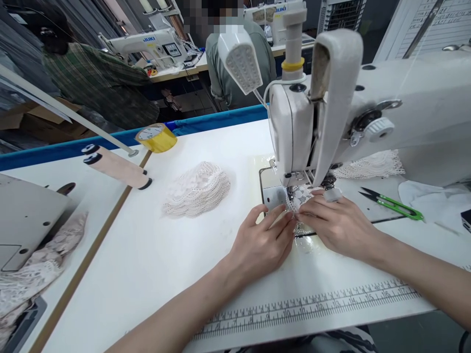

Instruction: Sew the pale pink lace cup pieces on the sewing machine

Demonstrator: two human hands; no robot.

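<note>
A white lace piece [302,194] lies under the presser foot of the sewing machine [294,132]. At its left front edge, my left hand [263,240] pinches the lace with fingertips bunched close to the needle area. My right hand [336,223] rests over the lace's right side, fingers bent and pressing on it, thumb side near the left fingertips. The two hands almost meet just in front of the presser foot. Part of the lace is hidden beneath the fingers. Left of the machine sits a stack of lace pieces [198,191].
Green thread snips [393,203] and white cloth [429,201] lie right of the needle plate; more lace [371,164] is behind. Yellow tape [156,138] and thread cones [116,166] stand at the back left. A printed ruler [309,306] runs along the front edge. Two people sit beyond.
</note>
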